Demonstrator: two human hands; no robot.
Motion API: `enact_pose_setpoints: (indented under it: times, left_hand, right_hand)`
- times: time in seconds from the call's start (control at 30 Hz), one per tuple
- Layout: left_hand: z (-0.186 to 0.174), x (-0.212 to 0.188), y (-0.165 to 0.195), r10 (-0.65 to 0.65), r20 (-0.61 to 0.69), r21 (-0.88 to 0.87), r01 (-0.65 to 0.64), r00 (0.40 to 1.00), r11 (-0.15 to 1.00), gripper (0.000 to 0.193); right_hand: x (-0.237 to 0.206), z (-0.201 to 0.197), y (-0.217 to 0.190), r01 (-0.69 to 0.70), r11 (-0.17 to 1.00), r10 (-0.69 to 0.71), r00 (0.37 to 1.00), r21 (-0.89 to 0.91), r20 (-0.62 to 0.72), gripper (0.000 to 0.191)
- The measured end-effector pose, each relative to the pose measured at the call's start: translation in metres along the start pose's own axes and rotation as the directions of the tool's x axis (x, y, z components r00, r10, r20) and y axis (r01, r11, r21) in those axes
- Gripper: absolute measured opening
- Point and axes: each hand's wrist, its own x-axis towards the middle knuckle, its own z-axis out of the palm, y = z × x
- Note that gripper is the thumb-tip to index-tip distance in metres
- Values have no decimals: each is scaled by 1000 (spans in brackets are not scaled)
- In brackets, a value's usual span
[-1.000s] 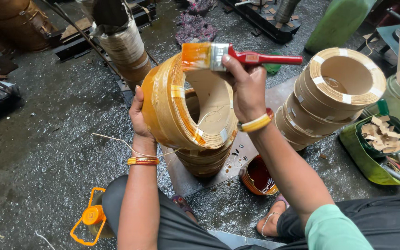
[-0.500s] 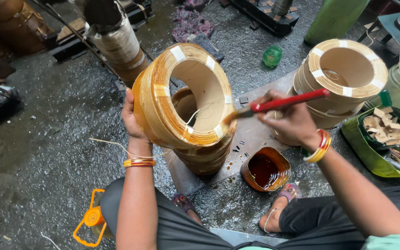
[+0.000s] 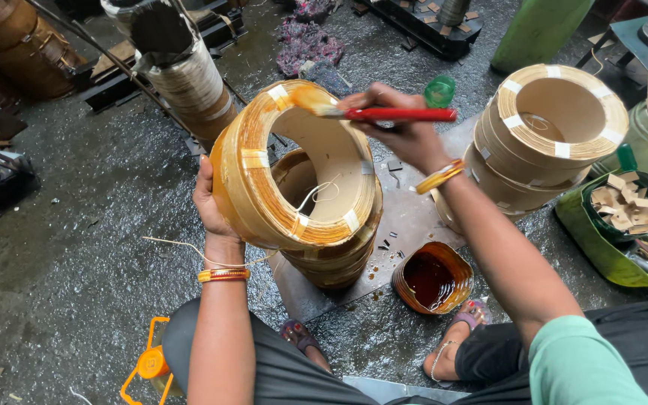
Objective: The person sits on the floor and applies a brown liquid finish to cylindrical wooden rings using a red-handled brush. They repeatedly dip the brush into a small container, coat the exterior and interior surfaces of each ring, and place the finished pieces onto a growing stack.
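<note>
Head view shows us gripping a large ring-shaped coil (image 3: 264,187), wound in amber layers with a glossy wet sheen and strips of pale tape across its face. Our left hand (image 3: 208,202) cups its outer rim, fingers curled around the back edge, tilting it on top of a second coil (image 3: 331,262) that stands on a grey metal sheet (image 3: 406,225) on the floor. Our right hand (image 3: 399,124) is closed around the red handle of a flat paintbrush (image 3: 384,114), its bristles touching the upper rim of the coil. A thin pale wire end curls inside the coil's hollow. Just beside our foot sits a ribbed bowl (image 3: 433,277) of dark reddish-brown liquid. To the right stands a stack of dry, matte tan coils (image 3: 549,135). The concrete floor (image 3: 76,247) looks wet and rough.
</note>
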Motion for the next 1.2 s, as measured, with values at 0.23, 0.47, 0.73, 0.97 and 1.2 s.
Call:
enact_pose_setpoints:
  times: [0.23, 0.47, 0.73, 0.97, 1.2]
  left_hand:
    - [-8, -2, 3, -1, -5, -38, 1, 1000, 999, 55]
    - [-3, -1, 2, 7, 25, -19, -7, 1000, 1000, 59]
    - [0, -4, -1, 1, 78, -19, 1, 997, 1000, 57]
    - [24, -11, 6, -65, -46, 78, 68, 997, 995, 63]
    - [103, -26, -23, 123, 12, 540, -110, 992, 834, 59]
  right_hand:
    - [-25, -32, 15, -208, 976, 215, 966, 60, -146, 22]
    - [-82, 20, -8, -348, 933, 301, 895, -93, -329, 12]
    - [-166, 57, -96, -441, 808, 534, 829, 390, -169, 19]
    - [-150, 38, -63, -522, 761, 623, 753, 387, -210, 23]
    - [-212, 19, -30, -527, 836, 509, 644, 153, -571, 23]
